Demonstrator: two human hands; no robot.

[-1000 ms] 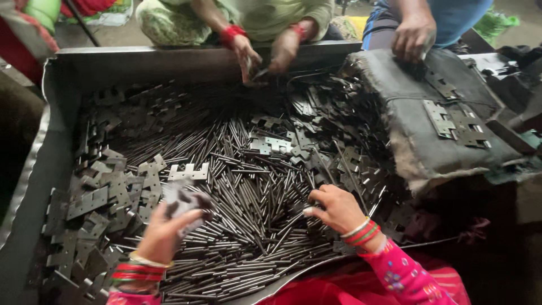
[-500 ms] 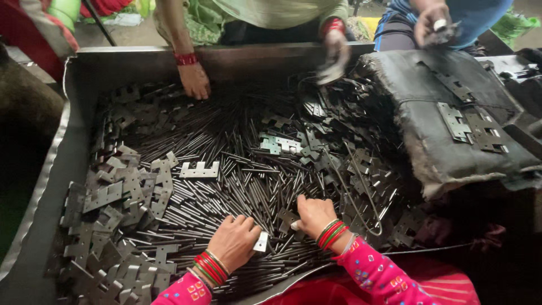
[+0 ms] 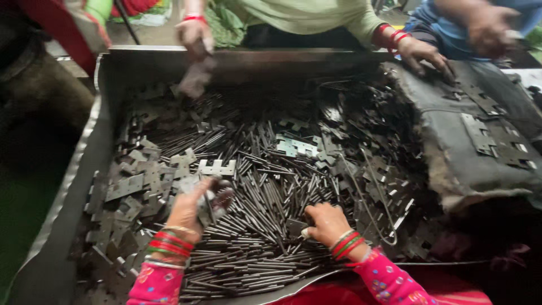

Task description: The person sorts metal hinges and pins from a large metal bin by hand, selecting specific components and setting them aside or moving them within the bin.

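Before you sits a large grey sheet-metal tray [image 3: 116, 73], heaped with dark steel pins [image 3: 254, 203] and flat notched hinge plates [image 3: 141, 175]. Over the tray's right edge hangs a worn grey padded cloth [image 3: 451, 152] carrying more plates. At the tray's far rim, other people's hands [image 3: 195, 36] work. Near the tray's front edge, left of centre, your left hand [image 3: 189, 212] is lifted with its grip curled around a small blurred metal hinge piece [image 3: 212, 197]. Near the front edge at centre, your right hand [image 3: 324, 223] rests on the pins, grip drawn together, pinching a small pale piece [image 3: 305, 231].
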